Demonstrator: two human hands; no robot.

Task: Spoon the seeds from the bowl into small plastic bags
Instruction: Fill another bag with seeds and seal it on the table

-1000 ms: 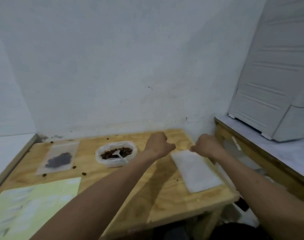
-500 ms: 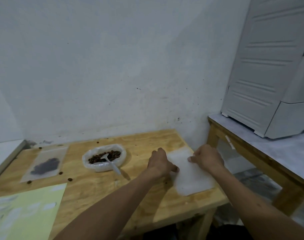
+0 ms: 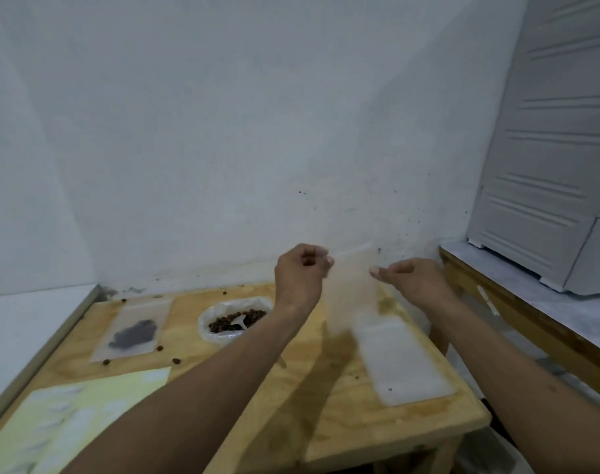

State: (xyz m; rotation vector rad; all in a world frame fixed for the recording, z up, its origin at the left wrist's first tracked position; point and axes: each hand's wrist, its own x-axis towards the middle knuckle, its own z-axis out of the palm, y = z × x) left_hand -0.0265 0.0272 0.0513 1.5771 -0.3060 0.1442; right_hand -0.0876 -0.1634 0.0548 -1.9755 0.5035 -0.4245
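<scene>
A clear, empty plastic bag (image 3: 351, 289) hangs in the air above the wooden table (image 3: 329, 415), blurred by motion. My left hand (image 3: 300, 273) pinches its upper left edge and my right hand (image 3: 409, 278) pinches its upper right edge. Below them on the table lies a stack of empty bags (image 3: 399, 360). To the left stands the bowl (image 3: 208, 331), lined with thin plastic and holding brown seeds (image 3: 225, 323), with a white spoon (image 3: 240, 321) resting in it. Further left lies a flat bag with dark seeds inside (image 3: 133, 331).
A pale yellow sheet (image 3: 69, 422) covers the table's front left corner. Loose seeds (image 3: 175, 360) lie scattered near the filled bag. A second wooden table (image 3: 517, 319) at the right carries a grey-white cabinet (image 3: 551, 159). The white wall runs close behind.
Both hands went down to the stack of empty bags, took one by its top edge and lifted it up off the stack.
</scene>
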